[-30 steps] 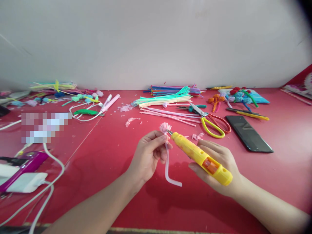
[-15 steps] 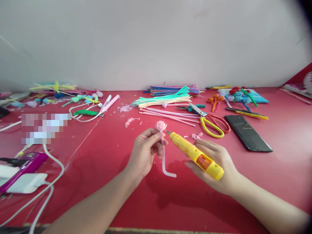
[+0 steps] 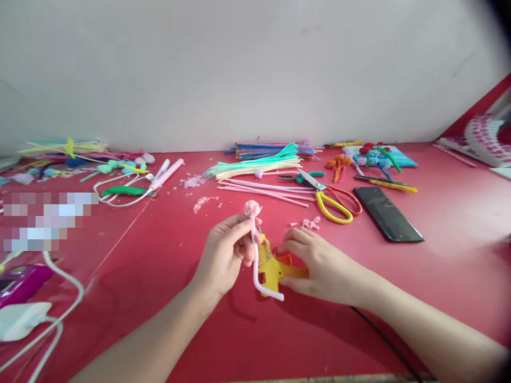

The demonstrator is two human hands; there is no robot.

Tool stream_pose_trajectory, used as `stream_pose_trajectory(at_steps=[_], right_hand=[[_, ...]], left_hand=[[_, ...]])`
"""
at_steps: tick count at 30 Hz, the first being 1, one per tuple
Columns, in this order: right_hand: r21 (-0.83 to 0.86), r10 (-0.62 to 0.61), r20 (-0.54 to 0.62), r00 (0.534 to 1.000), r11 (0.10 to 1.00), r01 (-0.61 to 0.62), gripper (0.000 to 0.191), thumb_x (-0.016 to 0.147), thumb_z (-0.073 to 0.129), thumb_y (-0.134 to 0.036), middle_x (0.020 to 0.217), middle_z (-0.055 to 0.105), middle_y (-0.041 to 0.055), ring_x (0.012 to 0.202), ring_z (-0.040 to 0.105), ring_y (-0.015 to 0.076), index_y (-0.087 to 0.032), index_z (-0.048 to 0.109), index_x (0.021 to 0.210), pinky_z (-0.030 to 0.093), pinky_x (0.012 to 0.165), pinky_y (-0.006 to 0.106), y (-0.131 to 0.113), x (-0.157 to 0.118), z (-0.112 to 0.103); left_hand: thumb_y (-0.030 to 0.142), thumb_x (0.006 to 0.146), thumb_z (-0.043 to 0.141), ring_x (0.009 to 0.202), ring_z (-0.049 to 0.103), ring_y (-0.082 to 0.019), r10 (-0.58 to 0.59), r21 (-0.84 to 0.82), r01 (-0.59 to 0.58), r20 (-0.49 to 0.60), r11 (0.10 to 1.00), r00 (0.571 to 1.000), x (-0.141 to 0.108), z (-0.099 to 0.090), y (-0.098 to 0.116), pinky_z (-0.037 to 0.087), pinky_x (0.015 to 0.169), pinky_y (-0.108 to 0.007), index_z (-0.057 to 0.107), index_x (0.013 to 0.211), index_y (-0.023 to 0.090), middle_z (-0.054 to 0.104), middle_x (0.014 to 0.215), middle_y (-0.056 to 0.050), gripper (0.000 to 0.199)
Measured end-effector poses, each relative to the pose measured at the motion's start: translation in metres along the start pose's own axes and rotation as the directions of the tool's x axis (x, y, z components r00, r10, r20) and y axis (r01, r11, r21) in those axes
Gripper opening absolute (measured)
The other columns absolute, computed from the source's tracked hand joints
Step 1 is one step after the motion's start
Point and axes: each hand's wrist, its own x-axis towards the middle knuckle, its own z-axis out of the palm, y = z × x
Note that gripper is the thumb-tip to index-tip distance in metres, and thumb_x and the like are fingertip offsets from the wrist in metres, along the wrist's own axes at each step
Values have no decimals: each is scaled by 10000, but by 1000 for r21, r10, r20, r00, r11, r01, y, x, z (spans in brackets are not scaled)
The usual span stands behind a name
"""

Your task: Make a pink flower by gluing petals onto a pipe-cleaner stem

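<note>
Pinched between the thumb and fingers of my left hand [image 3: 229,250] is a pipe-cleaner flower with a fluffy pink head [image 3: 252,209]. Its pale stem [image 3: 255,266] hangs down and bends to the right at the bottom. My right hand [image 3: 319,260] grips the handle of a yellow glue gun [image 3: 272,270], which is turned on its side low over the table, with an orange trigger [image 3: 284,259]. The stem crosses in front of the gun's body, and the nozzle is partly hidden behind my left fingers. A black cord [image 3: 387,340] runs out under my right forearm.
Scissors [image 3: 334,206], a black phone [image 3: 388,214] and pink clippings [image 3: 311,223] lie beyond my right hand. Pipe-cleaner bundles [image 3: 257,166] line the back by the wall. At left are a pink corded tool [image 3: 167,174], white cables [image 3: 74,279] and a purple device [image 3: 26,284].
The glue gun has swung from pointing at the flower's base to lying sideways, lower and further left, still in my right hand. The flower stays in my left hand. The view has shifted slightly.
</note>
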Motion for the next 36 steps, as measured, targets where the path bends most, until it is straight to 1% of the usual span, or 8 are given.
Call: stream_pose_trajectory(at_steps=[2, 5, 11, 17, 21, 26, 32, 36], right_hand=[[-72, 28, -112, 993, 997, -36, 165, 836, 579, -272, 930, 609, 70, 896, 567, 207, -180, 614, 968, 451, 813, 338, 13, 2, -8], [-225, 163, -303, 939, 945, -237, 87, 849, 538, -188, 835, 616, 71, 813, 570, 212, -170, 623, 843, 442, 724, 337, 36, 7, -16], [-242, 70, -258, 964, 961, -134, 149, 864, 516, -161, 897, 621, 108, 884, 531, 241, -164, 665, 853, 427, 802, 377, 55, 21, -4], [-142, 67, -283, 957, 984, -111, 135, 834, 502, -120, 840, 627, 98, 806, 548, 211, -157, 621, 782, 438, 750, 352, 47, 29, 6], [15, 124, -334, 934, 992, -126, 103, 831, 477, -112, 749, 629, 15, 662, 576, 131, -172, 559, 844, 461, 626, 251, 30, 19, -4], [306, 144, -364, 920, 952, -28, 110, 796, 511, -99, 767, 621, -7, 701, 585, 116, -192, 564, 822, 470, 664, 231, 1, 6, -18], [283, 28, -299, 954, 957, 60, 152, 787, 488, -74, 740, 626, -17, 670, 571, 107, -204, 563, 813, 455, 677, 236, -15, -3, -21], [228, 23, -323, 946, 972, 54, 167, 759, 483, -49, 696, 587, -24, 632, 535, 101, -201, 548, 777, 432, 622, 215, -15, -3, -20]], left_hand=[[205, 767, 626, 290, 423, -11, -29, -5, 29, 21, 1000, 999, -1, 0, 1, 310, 307, -118, 633, 688, 134, 632, 551, 18, 107], [207, 755, 639, 271, 391, 5, -83, -8, 84, 59, 996, 995, -2, 1, 1, 280, 297, -99, 621, 658, 125, 617, 515, 18, 129], [205, 767, 630, 279, 394, -6, -171, -7, 174, 142, 985, 975, -6, 5, -7, 252, 283, -93, 620, 697, 133, 624, 508, 2, 101], [231, 788, 621, 282, 393, -7, -201, 54, 195, 173, 979, 964, -9, 7, -12, 262, 284, -106, 612, 708, 130, 619, 532, 2, 129], [253, 799, 607, 290, 396, -21, -160, 118, 143, 148, 983, 976, -10, 7, -15, 268, 295, -120, 575, 708, 148, 605, 517, 9, 143], [246, 792, 590, 288, 352, -21, -101, 281, 68, 105, 957, 989, -12, 8, -14, 253, 314, -134, 502, 629, 166, 554, 465, 38, 202], [224, 770, 597, 353, 386, -46, -82, 412, 46, 72, 910, 994, -15, 11, -5, 285, 359, -140, 506, 601, 172, 495, 424, 53, 199], [251, 770, 617, 341, 370, -49, -124, 347, 87, 86, 934, 988, -15, 11, -6, 275, 347, -151, 519, 604, 175, 495, 430, 53, 208]])
